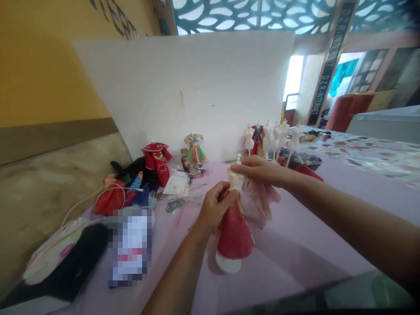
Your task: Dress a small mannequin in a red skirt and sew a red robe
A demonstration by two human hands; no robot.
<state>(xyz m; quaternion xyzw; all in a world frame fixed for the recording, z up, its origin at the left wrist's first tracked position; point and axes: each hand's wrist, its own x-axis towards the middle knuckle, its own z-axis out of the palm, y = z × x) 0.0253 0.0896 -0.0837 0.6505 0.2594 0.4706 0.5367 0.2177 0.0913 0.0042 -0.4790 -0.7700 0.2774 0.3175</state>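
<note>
Our left hand (215, 206) pinches the red skirt (235, 236), our right hand (262, 169) the mannequin (235, 179). We seem mid-fitting; the next move needs steadiness.

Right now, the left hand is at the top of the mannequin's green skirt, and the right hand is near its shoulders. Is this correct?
Not quite: the head view shows the skirt is red, not green. The left hand is at its top, and the right hand is near the shoulders of the mannequin.

Small dress forms (249, 139), little dresses (196, 152) and cloth (110, 203) on a table (295, 236) suggest a craft workspace.
</note>
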